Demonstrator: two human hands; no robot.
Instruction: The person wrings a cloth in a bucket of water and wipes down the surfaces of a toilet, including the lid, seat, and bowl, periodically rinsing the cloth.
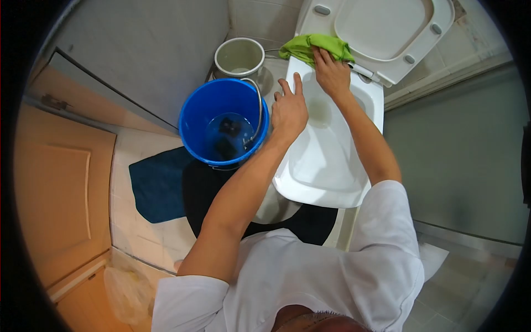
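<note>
A bright green cloth point(310, 45) lies bunched at the back of a white toilet bowl point(315, 171), by the hinge of the raised seat. My right hand point(332, 72) grips this cloth, its fingers pressed into the folds. Over the left rim of the bowl is my left hand point(290, 113), holding nothing, fingers apart and the index finger stretched forward; whether it touches the rim I cannot tell. The raised toilet seat point(343, 25) stands behind the bowl. A little water shows in the bowl's bottom.
Left of the bowl stands a blue bucket point(191, 130) with water and dark things in it. Behind it is a white bucket point(238, 50). A dark blue mat point(157, 188) lies on the floor. A wooden door point(61, 193) is at left, a frosted glass panel point(453, 149) at right.
</note>
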